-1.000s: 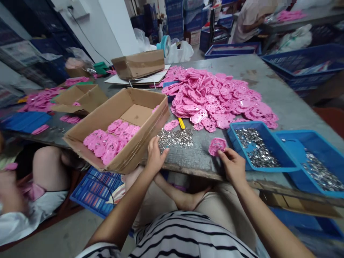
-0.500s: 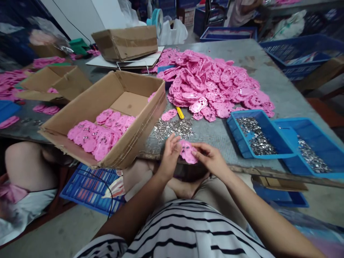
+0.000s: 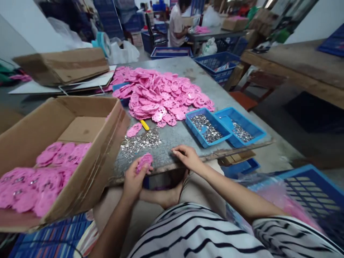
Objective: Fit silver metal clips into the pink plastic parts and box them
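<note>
Gripping 1 pink piece (image 3: 145, 161) near the front edge of the grey table (image 3: 176, 135): left hand (image 3: 133, 178), thumb and fingers closed on it. The pink piece lies left of the right hand (image 3: 188, 157), apart from it; long axis looks slanted up-right. Right fingers in a narrow pinch, can't tell if anything's inside. Tabletop has loose metal bits (image 3: 142, 141) just beyond, pink pile (image 3: 166, 94) farther, 2 blue trays (image 3: 218, 141) rightward. Cardboard box (image 3: 88, 186) left; 1 co-worker (image 3: 176, 27) in back.

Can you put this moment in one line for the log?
left hand: holds pink piece | right hand: at table, grip unclear | loose metal bits: on table beside cardboard box
</note>
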Demonstrator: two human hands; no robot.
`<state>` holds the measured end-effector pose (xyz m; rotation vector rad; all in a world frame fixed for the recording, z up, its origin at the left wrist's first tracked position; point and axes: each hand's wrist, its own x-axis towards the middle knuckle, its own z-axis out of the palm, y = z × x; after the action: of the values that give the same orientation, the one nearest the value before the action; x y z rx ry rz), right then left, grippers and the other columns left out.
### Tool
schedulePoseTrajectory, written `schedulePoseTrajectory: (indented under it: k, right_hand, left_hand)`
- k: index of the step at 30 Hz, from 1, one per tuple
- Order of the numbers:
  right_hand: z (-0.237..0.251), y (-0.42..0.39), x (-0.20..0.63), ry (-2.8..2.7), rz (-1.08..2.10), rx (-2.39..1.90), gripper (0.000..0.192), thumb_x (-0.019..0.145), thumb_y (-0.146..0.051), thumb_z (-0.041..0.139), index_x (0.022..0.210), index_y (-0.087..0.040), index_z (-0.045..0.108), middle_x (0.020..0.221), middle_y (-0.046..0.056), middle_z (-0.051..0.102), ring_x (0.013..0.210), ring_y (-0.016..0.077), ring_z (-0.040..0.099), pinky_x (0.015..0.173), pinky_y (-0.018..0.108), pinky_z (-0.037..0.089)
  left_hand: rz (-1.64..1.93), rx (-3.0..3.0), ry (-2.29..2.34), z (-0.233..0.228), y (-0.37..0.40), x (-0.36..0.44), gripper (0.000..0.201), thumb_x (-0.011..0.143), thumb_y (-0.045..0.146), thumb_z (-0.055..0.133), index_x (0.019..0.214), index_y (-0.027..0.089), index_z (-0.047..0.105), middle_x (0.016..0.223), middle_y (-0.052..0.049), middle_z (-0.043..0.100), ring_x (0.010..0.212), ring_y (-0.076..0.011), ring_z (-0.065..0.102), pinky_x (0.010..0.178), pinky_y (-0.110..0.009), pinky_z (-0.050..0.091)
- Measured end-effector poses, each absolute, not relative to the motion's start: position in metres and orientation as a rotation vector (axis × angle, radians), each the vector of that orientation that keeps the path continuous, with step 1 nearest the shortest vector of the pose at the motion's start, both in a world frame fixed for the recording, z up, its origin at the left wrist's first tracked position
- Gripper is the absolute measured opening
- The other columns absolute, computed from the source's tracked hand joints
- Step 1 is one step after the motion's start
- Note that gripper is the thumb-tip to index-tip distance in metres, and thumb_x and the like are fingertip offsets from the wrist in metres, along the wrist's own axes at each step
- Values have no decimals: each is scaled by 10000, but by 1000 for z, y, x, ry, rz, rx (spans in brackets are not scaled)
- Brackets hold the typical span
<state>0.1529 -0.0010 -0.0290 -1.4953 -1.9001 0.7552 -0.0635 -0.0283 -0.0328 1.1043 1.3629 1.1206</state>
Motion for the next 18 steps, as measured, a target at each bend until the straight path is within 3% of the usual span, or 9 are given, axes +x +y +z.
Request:
schedulePoseTrajectory:
  k: [4, 10, 18]
  right_hand:
    - [-31, 2, 165, -1891, 690, -1557, 137, 842, -148, 561, 880, -176, 689, 866, 53, 712, 818, 171, 645, 741, 287, 480]
    - [-35, 64, 148, -1967, 620, -1614, 209, 787, -101, 575, 976, -156, 645, 983, 89, 672, 839, 178, 609, 785, 316, 467]
    - [-35, 100, 115, -2219, 538, -1677, 75, 755, -124, 636, 806, -164, 672, 928, 95, 639, 852, 205, 591, 736, 293, 434]
  left_hand:
    - [1293, 908, 1155, -38, -12, -44, 476, 642, 411, 763, 1002, 177, 557, 905, -53, 738, 676, -142, 677, 599, -246, 533]
    - [1455, 812, 1016, -45, 6, -30, 431, 680, 453, 731, 933, 183, 511, 755, -25, 713, 501, -109, 605, 453, -210, 460]
    - [1490, 703, 952, -50, 3, -42, 432, 671, 453, 744, 913, 148, 556, 792, -51, 705, 557, -108, 615, 483, -203, 442]
